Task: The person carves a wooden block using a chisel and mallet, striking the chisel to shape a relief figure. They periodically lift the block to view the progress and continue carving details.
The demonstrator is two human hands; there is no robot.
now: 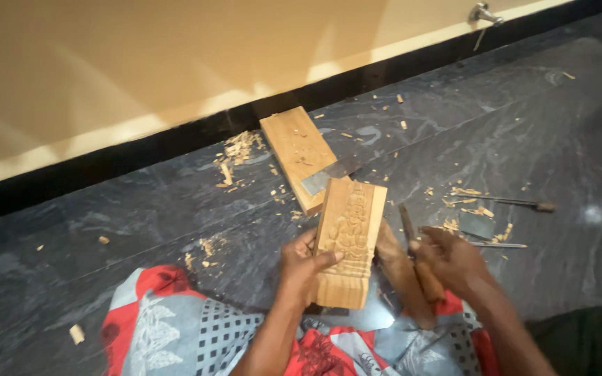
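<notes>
Upright, carved panel (348,237) in left hand (299,268); chisel (416,254) in right hand (451,261).

No pkgs, labels, signs or screens anywhere in view, on floor or wall.

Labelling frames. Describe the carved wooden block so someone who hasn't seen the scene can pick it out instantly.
Start at the dark stone floor below the cream wall, then drop to the person's lap at bottom centre. The carved wooden block stands there, held by the left hand. Unlike the plain plank lying flat behind it, its face bears a relief figure.
</notes>
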